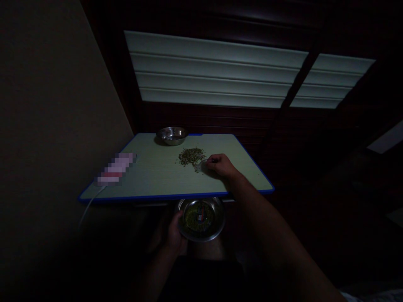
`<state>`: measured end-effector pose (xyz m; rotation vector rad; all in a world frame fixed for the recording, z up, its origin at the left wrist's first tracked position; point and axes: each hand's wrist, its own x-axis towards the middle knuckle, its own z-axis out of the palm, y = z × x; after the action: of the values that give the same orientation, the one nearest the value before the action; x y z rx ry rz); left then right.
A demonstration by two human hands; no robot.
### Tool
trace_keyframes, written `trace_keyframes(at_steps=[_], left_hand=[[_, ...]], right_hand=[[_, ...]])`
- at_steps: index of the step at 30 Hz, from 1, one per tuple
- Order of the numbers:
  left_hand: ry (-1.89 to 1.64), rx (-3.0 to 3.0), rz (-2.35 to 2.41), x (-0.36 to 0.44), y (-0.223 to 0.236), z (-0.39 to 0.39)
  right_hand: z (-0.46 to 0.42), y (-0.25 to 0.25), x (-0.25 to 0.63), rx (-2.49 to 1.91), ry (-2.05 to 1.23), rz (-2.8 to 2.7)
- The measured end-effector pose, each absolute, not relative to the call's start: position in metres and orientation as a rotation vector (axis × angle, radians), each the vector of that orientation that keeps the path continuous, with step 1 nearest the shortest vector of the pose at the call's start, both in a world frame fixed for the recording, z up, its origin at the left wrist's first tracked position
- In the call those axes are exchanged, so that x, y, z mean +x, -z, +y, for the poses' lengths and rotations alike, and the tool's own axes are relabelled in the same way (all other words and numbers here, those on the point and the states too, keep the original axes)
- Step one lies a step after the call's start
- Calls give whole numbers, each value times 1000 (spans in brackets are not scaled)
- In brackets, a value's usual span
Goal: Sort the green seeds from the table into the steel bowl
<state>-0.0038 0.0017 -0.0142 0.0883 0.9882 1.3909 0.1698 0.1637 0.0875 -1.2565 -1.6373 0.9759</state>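
Head view showed a dim room with small, greenish-brown grains (191, 156) heaped loosely on a pale tabletop (157, 180) edged in blue. At the near right of the heap, the right hand (219, 165) pinched a small translucent piece (200, 166) between thumb and fingers; whether it was a scoop or a scrap of plastic could not be told. The left hand (174, 233) gripped the lower bowl (218, 216) from its left side, thumb at the rim, fingers mostly hidden, just below the near edge. This steel bowl held green contents (190, 216) with a small dark, red and white patch among them, too dim to identify. The grains looked light, hard and quick to roll, better gathered from the side in small amounts than squeezed. The translucent piece seemed thin, perhaps bendy, and best held by its outer end. The bowl was likely stiff, smooth and a little slippery, best held by rim and underside together and kept level. Another bowl (178, 141) stood at the far left; a blurred pink item (116, 168) with a white cable (90, 205) lay at the left edge.
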Motion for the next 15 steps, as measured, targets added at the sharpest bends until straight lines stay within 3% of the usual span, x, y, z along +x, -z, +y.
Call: trace_keyframes(at_steps=[15], left_hand=[[-1407, 47, 998, -3, 14, 1]], right_hand=[[162, -90, 170, -1265, -979, -1650]])
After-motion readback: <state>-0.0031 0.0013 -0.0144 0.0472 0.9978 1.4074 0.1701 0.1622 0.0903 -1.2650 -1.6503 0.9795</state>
